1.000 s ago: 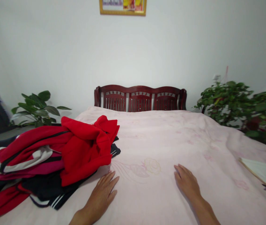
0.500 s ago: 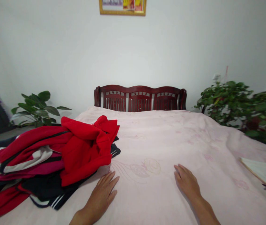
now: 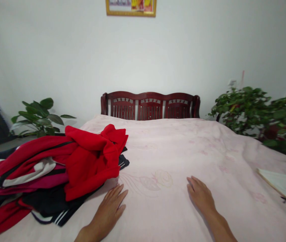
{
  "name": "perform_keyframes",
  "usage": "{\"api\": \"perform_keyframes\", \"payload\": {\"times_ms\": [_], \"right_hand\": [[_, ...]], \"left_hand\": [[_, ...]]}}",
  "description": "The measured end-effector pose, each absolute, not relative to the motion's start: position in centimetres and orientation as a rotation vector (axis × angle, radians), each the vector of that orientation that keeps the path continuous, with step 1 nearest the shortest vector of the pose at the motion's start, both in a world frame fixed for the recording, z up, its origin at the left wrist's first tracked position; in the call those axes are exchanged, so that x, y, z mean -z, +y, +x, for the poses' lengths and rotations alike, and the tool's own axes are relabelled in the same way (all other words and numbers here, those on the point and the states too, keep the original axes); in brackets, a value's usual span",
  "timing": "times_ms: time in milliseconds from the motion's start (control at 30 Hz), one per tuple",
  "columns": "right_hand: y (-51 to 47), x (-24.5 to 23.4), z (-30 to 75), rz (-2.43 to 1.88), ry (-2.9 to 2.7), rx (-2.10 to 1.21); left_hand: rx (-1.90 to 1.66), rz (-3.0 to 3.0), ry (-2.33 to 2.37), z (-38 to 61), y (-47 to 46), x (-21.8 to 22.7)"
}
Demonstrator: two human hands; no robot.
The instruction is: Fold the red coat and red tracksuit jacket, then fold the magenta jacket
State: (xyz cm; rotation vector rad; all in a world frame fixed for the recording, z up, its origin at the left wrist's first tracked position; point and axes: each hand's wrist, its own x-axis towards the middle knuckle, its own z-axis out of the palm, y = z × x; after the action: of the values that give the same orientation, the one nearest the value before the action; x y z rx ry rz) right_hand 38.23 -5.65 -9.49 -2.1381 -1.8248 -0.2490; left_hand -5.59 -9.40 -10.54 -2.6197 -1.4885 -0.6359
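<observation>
My left hand [image 3: 109,210] lies flat and open on the pale pink bedspread [image 3: 183,151], fingers stretched forward, just right of a heap of clothes. My right hand [image 3: 200,196] also rests flat and open on the spread, palm down, holding nothing. The heap [image 3: 57,171] covers the left side of the bed: a red garment [image 3: 92,161] on top, red, white and magenta pieces under it, and dark clothing with white stripes [image 3: 54,211] at the bottom, closest to my left hand.
A dark red wooden headboard [image 3: 150,106] stands against the white wall. Leafy plants stand left [image 3: 38,116] and right [image 3: 256,107] of the bed. A flat white sheet or board [image 3: 281,186] lies at the bed's right edge. A framed picture [image 3: 131,7] hangs above.
</observation>
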Motion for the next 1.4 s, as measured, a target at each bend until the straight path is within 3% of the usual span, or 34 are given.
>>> {"api": "perform_keyframes", "payload": {"times_ms": [1400], "right_hand": [[-5.77, 9.28, 38.19, -2.126, -1.817, 0.206]], "left_hand": [[0.594, -2.615, -1.471, -5.61, -9.37, 10.36]]}}
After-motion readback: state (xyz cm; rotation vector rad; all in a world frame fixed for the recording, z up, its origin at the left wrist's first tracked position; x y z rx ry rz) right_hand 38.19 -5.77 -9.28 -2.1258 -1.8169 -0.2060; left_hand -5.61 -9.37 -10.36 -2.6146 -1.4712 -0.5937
